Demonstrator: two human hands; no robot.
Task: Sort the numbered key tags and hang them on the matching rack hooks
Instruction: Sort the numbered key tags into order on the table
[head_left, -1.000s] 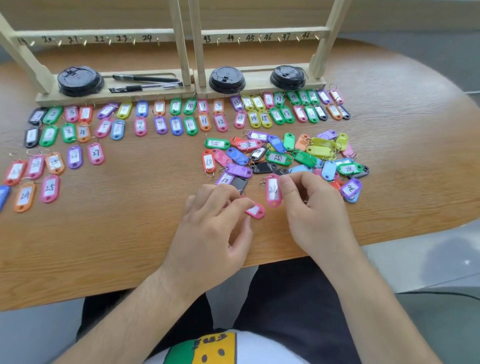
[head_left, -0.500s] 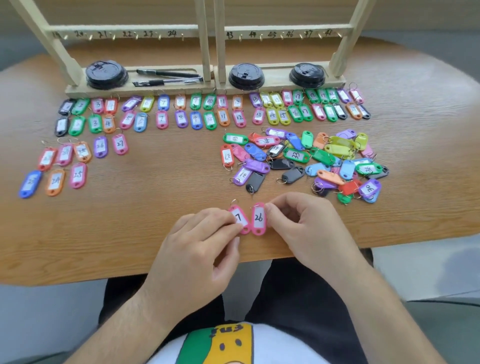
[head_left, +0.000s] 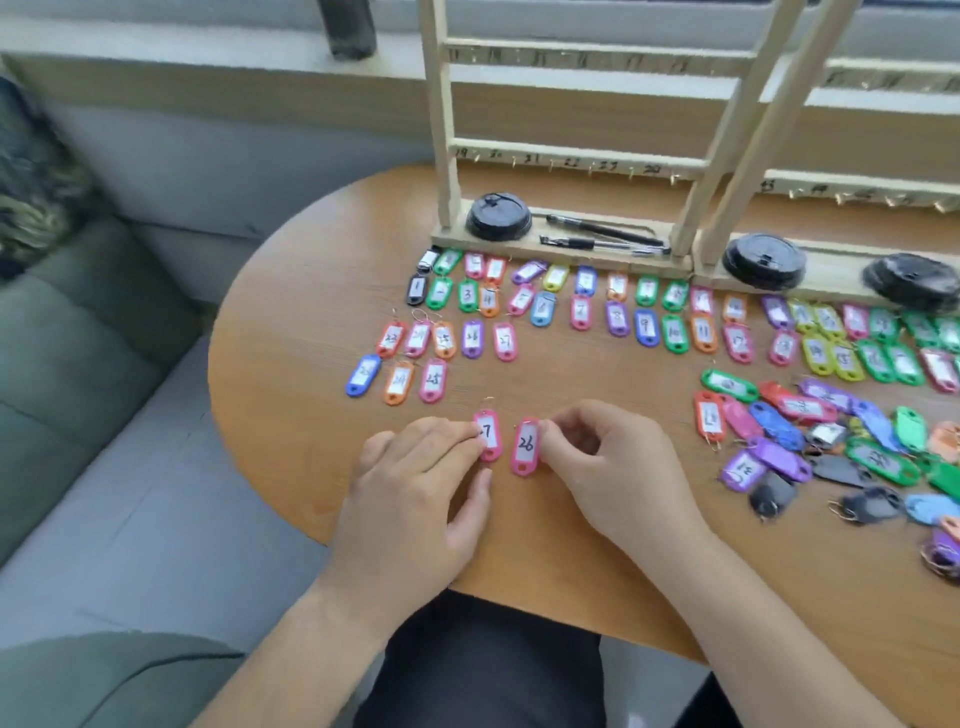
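Note:
My left hand (head_left: 415, 483) pinches a pink tag (head_left: 489, 435) whose visible digit is 7, flat on the wooden table (head_left: 291, 312). My right hand (head_left: 608, 467) pinches a second pink tag marked 26 (head_left: 524, 447) just beside it. Rows of sorted coloured tags (head_left: 571, 312) lie in front of the wooden rack (head_left: 571, 166), whose rails carry numbered hooks. An unsorted heap of tags (head_left: 831, 441) lies at the right.
Black cup lids (head_left: 498, 215) and two pens (head_left: 602, 236) rest on the rack's base. A grey-green sofa (head_left: 78, 364) stands left of the table. The table's near edge runs just under my wrists.
Both hands have slid the two pink tags leftward across the table, away from the heap. The tags now lie a little apart. My head has turned left, showing the sofa.

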